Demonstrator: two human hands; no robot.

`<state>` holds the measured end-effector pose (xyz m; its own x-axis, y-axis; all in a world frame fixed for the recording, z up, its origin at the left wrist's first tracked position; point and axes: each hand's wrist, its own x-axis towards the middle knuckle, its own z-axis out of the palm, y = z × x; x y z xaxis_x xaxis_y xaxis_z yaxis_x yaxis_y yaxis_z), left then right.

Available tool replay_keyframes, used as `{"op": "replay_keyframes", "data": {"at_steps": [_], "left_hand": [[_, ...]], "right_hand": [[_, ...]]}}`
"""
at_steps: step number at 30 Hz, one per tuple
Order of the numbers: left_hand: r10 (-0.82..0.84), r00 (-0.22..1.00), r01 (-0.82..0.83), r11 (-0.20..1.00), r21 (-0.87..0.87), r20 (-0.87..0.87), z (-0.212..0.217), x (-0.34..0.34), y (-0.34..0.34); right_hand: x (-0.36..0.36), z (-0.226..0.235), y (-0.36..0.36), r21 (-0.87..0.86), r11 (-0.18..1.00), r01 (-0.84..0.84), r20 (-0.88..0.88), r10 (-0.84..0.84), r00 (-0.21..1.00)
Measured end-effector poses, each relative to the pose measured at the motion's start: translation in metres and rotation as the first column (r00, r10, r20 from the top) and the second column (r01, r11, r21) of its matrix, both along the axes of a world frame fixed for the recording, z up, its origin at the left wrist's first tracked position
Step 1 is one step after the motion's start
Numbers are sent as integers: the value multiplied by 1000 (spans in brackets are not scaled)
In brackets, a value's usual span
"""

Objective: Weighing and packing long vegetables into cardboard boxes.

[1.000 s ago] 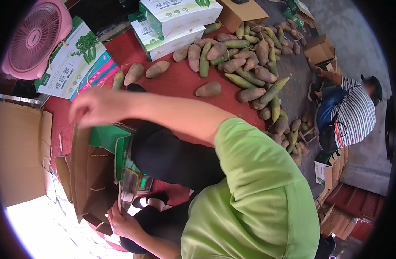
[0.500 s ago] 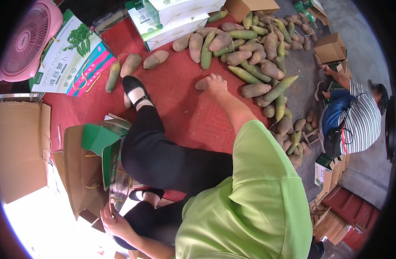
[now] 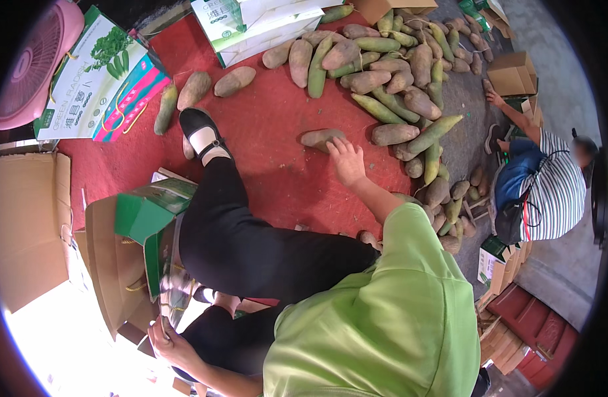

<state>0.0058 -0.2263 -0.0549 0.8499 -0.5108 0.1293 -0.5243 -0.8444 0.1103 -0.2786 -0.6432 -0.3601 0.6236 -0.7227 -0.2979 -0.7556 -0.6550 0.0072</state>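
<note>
My right hand (image 3: 348, 163) is spread over the red mat (image 3: 277, 175), its fingertips at the near end of a single radish (image 3: 316, 138). Whether they touch it I cannot tell. To its right lies a big heap of green and brownish, soil-dusted radishes (image 3: 420, 66). At the lower left, my left hand (image 3: 173, 344) has its fingers closed at the edge of an open carton (image 3: 135, 221) with green flaps; the grip is partly hidden by glare. Beside my outstretched foot lie a few loose radishes (image 3: 235, 81).
A pink fan (image 3: 36, 66) and a printed white-and-green gift box (image 3: 92, 86) stand at the far left. Another white box (image 3: 257, 30) is at the back. A tall brown carton (image 3: 26, 231) stands left. On the right, a person in a striped shirt (image 3: 555, 188) bends beside cardboard boxes (image 3: 512, 73).
My right hand has drawn back toward me and opened, uncovering more of the radish on the mat. My left hand stays at the carton. The view has shifted slightly.
</note>
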Motion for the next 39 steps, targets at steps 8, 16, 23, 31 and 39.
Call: {"op": "replay_keyframes", "data": {"at_steps": [8, 16, 23, 31, 39], "left_hand": [[3, 998, -6, 999, -50, -64, 4, -3, -8], [118, 992, -118, 993, -5, -52, 11, -9, -11], [134, 990, -133, 991, 17, -43, 12, -12, -16], [111, 994, -112, 993, 27, 19, 12, -14, -10], [82, 996, -83, 996, 43, 18, 12, -13, -6]], "right_hand": [[47, 15, -10, 269, 930, 251, -200, -201, 959], [69, 4, 17, 330, 791, 515, -296, -432, 852], [62, 3, -11, 567, 755, 328, -42, -371, 928], [175, 173, -24, 786, 591, -181, 464, -371, 804], [283, 372, 63, 236, 547, -803, 796, 365, 483]]}}
